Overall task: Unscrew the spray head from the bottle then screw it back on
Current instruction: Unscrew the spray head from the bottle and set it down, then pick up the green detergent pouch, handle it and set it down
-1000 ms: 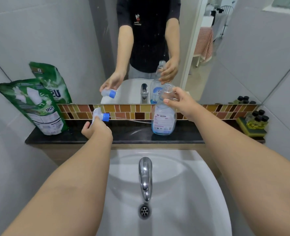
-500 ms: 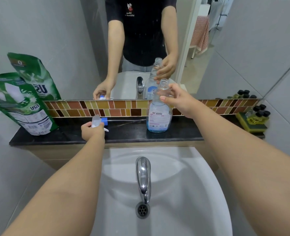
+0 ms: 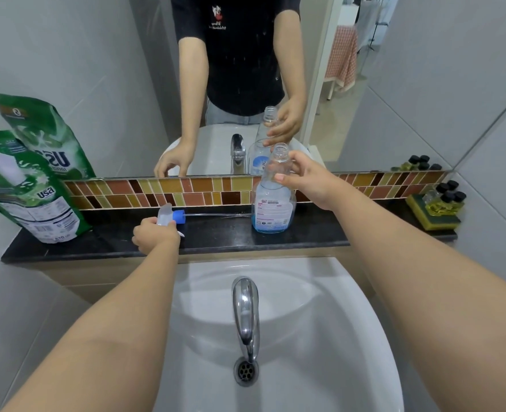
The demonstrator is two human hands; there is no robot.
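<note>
Your left hand [image 3: 154, 235] had sunk lower onto the black ledge [image 3: 222, 233] since the earlier frame, bringing the spray head [image 3: 171, 217] down with it; your fingers were curled around that head, its blue collar pointing right and its thin tube lying along the ledge toward the bottle [image 3: 274, 197]; your right hand [image 3: 308, 176] gripped the bottle's bare neck between thumb and fingers; the bottle stood upright at the ledge's middle, open-mouthed, blue liquid low inside; a green pouch [image 3: 29, 188] leaned at far left; the tap [image 3: 245, 313] rose over the white basin [image 3: 349, 352] nearest you.
</note>
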